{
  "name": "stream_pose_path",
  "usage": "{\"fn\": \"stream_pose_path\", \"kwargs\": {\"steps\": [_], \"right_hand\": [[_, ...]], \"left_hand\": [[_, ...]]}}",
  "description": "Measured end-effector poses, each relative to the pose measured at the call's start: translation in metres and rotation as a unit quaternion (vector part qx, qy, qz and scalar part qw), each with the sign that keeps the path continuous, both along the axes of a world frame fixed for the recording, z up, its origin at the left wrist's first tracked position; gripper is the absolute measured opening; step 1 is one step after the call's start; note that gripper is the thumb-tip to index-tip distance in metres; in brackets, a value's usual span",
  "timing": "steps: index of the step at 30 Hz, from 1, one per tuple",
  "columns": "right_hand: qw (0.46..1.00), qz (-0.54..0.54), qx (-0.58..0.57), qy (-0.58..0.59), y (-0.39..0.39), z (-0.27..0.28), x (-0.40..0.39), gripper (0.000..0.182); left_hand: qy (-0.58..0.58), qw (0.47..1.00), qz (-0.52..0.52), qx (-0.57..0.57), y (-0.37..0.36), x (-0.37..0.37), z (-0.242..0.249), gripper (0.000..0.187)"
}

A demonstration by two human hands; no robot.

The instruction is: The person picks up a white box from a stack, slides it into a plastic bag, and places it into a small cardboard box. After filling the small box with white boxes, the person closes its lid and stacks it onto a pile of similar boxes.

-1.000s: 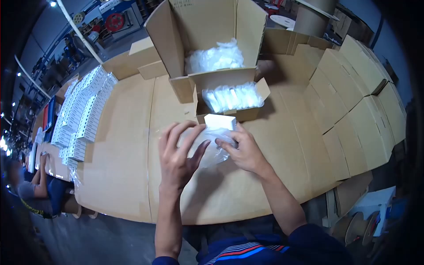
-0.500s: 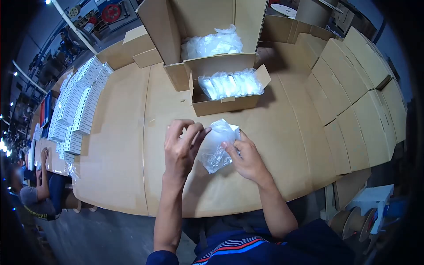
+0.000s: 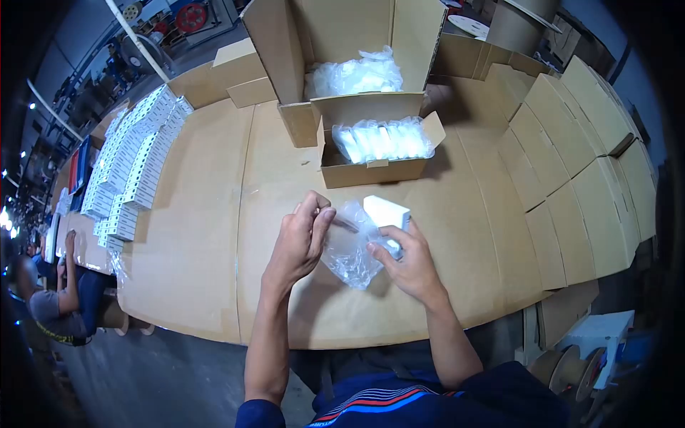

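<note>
Over the near middle of the cardboard-covered table (image 3: 193,278), both hands work in front of a small open carton (image 3: 374,173); the left hand (image 3: 296,239) has its fingers curled, thumb and forefinger pressed together at the upper left edge of a clear plastic bag (image 3: 351,258); the right hand (image 3: 409,265) has its thumb laid over the front and its fingers behind, pinching a white box (image 3: 386,212) together with the bag's right side; the box is tilted, its top standing clear of the bag and beside it, above the right thumb; how much of its lower end the plastic and the fingers hide, I cannot tell; the bag hangs crumpled between the two hands, its lower end above the tabletop.

Beyond them, the small carton holds a row of plastic-wrapped packs (image 3: 383,140); just behind it stands a larger open carton (image 3: 349,25) with a heap of clear plastic (image 3: 357,76) inside; stacks of white boxes with printed labels (image 3: 135,167) stand at the left, near a seated person (image 3: 56,303); brown cartons (image 3: 571,171) are piled along the right.
</note>
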State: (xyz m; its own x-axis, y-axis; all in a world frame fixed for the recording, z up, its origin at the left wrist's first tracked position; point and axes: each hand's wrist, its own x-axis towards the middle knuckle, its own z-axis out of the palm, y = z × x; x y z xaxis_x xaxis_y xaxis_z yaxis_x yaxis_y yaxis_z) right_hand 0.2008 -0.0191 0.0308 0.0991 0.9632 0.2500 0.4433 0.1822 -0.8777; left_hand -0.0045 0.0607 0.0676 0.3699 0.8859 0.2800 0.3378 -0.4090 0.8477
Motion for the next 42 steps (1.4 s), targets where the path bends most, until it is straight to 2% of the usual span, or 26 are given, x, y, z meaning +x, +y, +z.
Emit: {"fn": "stream_pose_path", "kwargs": {"steps": [2,5,6,9,10,11,13,16,19,20,23,24,27,28,31,33,35,37,40,42], "right_hand": [[0.999,-0.008,-0.029,0.024,0.000,-0.003,0.003,0.013],[0.997,-0.026,-0.016,0.068,-0.001,-0.018,0.009,0.015],[0.996,-0.034,-0.002,0.084,-0.002,-0.022,0.009,0.017],[0.987,-0.103,0.024,0.125,-0.005,-0.024,0.000,0.012],[0.983,-0.129,0.015,0.132,-0.006,-0.023,-0.002,0.014],[0.981,-0.146,0.042,0.118,-0.007,-0.027,-0.004,0.015],[0.975,-0.178,0.094,0.092,-0.006,-0.038,-0.010,0.017],[0.966,-0.193,0.119,0.125,-0.005,-0.041,-0.020,0.017],[0.961,-0.184,0.113,0.171,-0.007,-0.044,-0.017,0.017],[0.961,-0.178,0.102,0.187,-0.008,-0.045,-0.014,0.018],[0.960,-0.173,0.102,0.195,-0.012,-0.043,-0.012,0.018],[0.959,-0.170,0.094,0.206,-0.012,-0.043,-0.013,0.018],[0.962,-0.152,0.078,0.214,-0.014,-0.046,-0.018,0.017],[0.966,-0.143,0.079,0.202,-0.014,-0.048,-0.019,0.017],[0.976,-0.119,0.099,0.150,-0.009,-0.043,-0.011,0.020],[0.980,-0.115,0.091,0.135,-0.001,-0.025,0.004,0.026],[0.976,-0.106,0.090,0.170,0.009,-0.015,0.022,0.033],[0.955,-0.086,0.192,0.210,0.028,0.005,0.026,0.042],[0.934,-0.009,0.216,0.286,0.045,0.029,0.025,0.058],[0.924,0.026,0.207,0.322,0.052,0.045,0.017,0.053]], "left_hand": [[0.029,0.999,-0.002,0.015,0.000,-0.001,0.000,0.017],[-0.040,0.998,0.043,-0.022,0.005,-0.001,-0.006,0.020],[-0.116,0.992,0.029,-0.045,0.016,-0.008,-0.027,0.017],[-0.286,0.944,0.157,0.051,0.016,0.009,-0.034,0.025],[-0.311,0.938,0.149,-0.040,0.005,0.009,-0.039,0.034],[-0.361,0.919,0.118,-0.109,-0.009,0.012,-0.044,0.035],[-0.310,0.930,0.059,-0.187,-0.039,0.027,-0.035,0.036],[-0.244,0.938,0.019,-0.246,-0.049,0.036,-0.040,0.043],[-0.292,0.921,0.005,-0.257,-0.042,0.028,-0.061,0.042],[-0.271,0.927,0.018,-0.258,-0.041,0.021,-0.064,0.045],[-0.270,0.945,0.022,-0.180,-0.044,0.022,-0.062,0.051],[-0.254,0.950,0.024,-0.181,-0.047,0.021,-0.061,0.062],[-0.242,0.953,-0.009,-0.180,-0.039,0.026,-0.047,0.063],[-0.215,0.944,0.003,-0.252,-0.037,0.024,-0.048,0.055],[-0.209,0.956,0.007,-0.205,-0.033,0.025,-0.049,0.044],[-0.197,0.962,0.003,-0.189,-0.036,0.023,-0.052,0.043],[-0.170,0.974,0.008,-0.152,-0.037,0.019,-0.058,0.042],[-0.142,0.980,0.011,-0.142,-0.039,0.016,-0.060,0.042],[-0.139,0.979,0.001,-0.146,-0.040,0.017,-0.063,0.042],[-0.141,0.977,-0.006,-0.157,-0.041,0.017,-0.063,0.042]]}}
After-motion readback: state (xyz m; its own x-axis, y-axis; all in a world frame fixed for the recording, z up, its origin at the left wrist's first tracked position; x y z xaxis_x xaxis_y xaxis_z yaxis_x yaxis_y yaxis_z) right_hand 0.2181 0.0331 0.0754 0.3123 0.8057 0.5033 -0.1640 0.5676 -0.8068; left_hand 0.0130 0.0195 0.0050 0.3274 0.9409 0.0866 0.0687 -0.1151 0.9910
